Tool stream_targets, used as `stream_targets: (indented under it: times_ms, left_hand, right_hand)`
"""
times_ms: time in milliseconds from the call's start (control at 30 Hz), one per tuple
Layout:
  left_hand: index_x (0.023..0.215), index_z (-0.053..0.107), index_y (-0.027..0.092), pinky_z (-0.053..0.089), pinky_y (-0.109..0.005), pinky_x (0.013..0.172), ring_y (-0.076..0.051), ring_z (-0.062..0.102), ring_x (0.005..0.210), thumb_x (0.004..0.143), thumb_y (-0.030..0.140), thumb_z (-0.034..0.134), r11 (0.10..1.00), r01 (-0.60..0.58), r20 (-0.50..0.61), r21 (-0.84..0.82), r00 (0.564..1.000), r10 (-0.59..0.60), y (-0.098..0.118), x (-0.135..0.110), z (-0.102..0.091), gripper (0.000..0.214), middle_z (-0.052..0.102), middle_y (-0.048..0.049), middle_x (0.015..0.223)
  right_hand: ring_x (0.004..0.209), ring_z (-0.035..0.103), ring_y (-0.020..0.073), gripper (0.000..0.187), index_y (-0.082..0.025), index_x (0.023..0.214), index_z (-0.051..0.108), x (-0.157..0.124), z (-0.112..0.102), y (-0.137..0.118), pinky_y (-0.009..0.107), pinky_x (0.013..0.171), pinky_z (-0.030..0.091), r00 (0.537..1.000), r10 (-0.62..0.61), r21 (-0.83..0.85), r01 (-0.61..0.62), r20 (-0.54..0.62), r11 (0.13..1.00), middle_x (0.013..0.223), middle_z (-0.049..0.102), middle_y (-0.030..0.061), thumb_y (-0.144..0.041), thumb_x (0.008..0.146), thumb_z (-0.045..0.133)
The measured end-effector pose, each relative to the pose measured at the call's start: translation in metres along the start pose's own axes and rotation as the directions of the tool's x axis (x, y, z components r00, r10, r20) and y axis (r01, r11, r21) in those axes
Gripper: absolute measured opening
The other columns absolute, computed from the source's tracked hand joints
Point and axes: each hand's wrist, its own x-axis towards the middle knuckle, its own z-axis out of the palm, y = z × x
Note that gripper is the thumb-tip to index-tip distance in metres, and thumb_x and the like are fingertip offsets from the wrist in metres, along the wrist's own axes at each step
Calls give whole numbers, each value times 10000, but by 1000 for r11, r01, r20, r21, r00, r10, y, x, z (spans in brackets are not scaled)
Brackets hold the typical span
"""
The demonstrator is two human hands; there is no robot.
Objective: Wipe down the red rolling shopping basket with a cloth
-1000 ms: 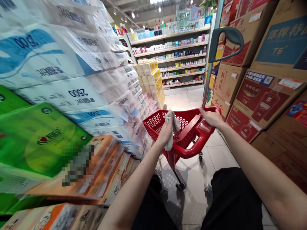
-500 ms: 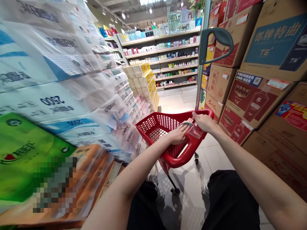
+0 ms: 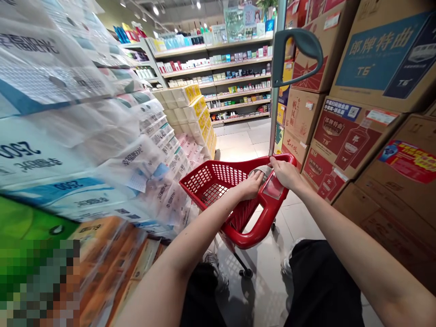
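Observation:
A red plastic shopping cart (image 3: 247, 240) with a perforated basket stands in front of me, tilted in view. My left hand (image 3: 252, 185) is closed over a pale grey cloth-like piece (image 3: 258, 170) at the basket's inner edge, beside the clear panel of the handle frame; its exact kind is hard to make out. My right hand (image 3: 284, 172) grips the top right part of the red handle frame, thumb forward. The basket's visible mesh floor holds nothing I can see.
Wrapped tissue packs (image 3: 116, 136) are stacked high close on my left. Printed cartons (image 3: 354, 136) rise on the right, beside a metal pole with a grey handle (image 3: 318, 54). Shelves of small boxes (image 3: 218, 72) stand ahead, beyond a tiled floor (image 3: 238, 138).
The surroundings and cart shift left in view. My left hand has moved slightly, its fingers now more bent over the pale piece. My right hand keeps its hold on the frame.

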Motion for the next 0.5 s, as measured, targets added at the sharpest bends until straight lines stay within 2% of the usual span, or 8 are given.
stream_targets:
  times_ms: [167, 267, 400, 500]
  left_hand:
    - [1402, 104, 74, 131, -403, 1110, -258, 103, 1374, 885, 288, 301, 998, 14, -54, -64, 998, -17, 18, -70, 4, 594, 200, -184, 1454]
    - [1406, 83, 58, 163, -360, 1107, -259, 98, 1376, 865, 270, 341, 993, 35, 27, -110, 999, -32, 24, -102, 0, 636, 133, -192, 1474]
    - [1417, 27, 50, 254, -371, 1073, -306, 150, 1358, 866, 321, 353, 975, 115, 188, -192, 979, -79, 29, -124, -11, 695, 4, -210, 1486]
    - [1418, 28, 46, 282, -404, 1054, -327, 167, 1349, 879, 338, 333, 972, 146, 221, -185, 970, -103, 38, -129, -14, 685, -8, -220, 1482]
  right_hand:
    - [1008, 581, 245, 736, -185, 1013, 667, -5, 0, -3, 321, 844, 384, 999, 35, 35, -35, 16, 999, 1036, 660, 105, -589, 890, 64]
    - [1006, 581, 253, 741, -184, 1001, 678, -10, -1, -5, 323, 844, 382, 998, 45, 54, -47, 32, 997, 1036, 660, 111, -601, 884, 76]
    - [994, 587, 246, 735, -185, 983, 686, -16, -1, -7, 322, 843, 383, 999, 18, 49, -20, 42, 999, 1033, 663, 105, -582, 892, 74]
    - [1019, 575, 234, 716, -189, 990, 684, -16, 0, -4, 315, 852, 381, 994, -84, 43, 81, 66, 996, 1055, 658, 89, -550, 907, 72]
